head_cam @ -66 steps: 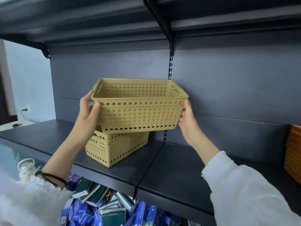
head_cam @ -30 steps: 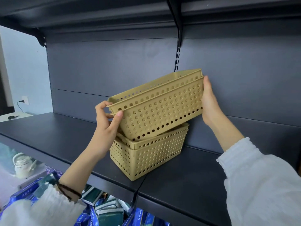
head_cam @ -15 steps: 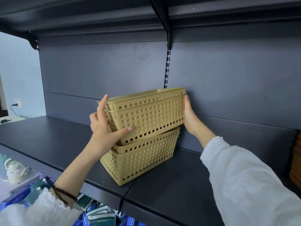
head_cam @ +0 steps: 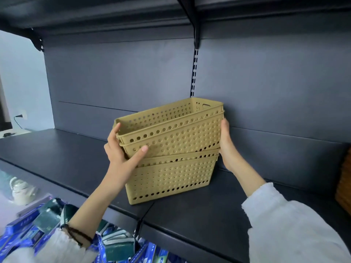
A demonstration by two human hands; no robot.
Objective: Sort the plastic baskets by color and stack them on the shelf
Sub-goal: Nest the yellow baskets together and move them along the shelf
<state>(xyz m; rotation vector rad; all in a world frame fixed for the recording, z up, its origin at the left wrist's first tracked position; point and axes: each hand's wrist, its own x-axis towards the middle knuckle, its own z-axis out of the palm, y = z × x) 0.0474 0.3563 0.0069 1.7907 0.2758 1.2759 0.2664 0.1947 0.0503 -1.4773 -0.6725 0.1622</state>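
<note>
A tan perforated plastic basket [head_cam: 176, 137] sits nested partway into a second tan basket [head_cam: 171, 179] that stands on the dark shelf [head_cam: 57, 149]. The upper basket tilts slightly, its right end higher. My left hand [head_cam: 121, 152] grips its left end, fingers over the rim and thumb on the front wall. Pressed against its right end is my right hand [head_cam: 227, 145]. At the far right edge of the view, part of an orange basket [head_cam: 344, 185] shows on the same shelf.
The shelf's dark back panel [head_cam: 266, 88] rises right behind the baskets, and another shelf [head_cam: 114, 14] hangs overhead. Below the shelf edge lie several blue and green boxes [head_cam: 47, 224] and a white teapot [head_cam: 20, 190]. A wall socket [head_cam: 20, 115] is at far left.
The upper basket, held clear above the lower one at first, has come down and now sits nested in it. Both hands have kept their grip on its ends.
</note>
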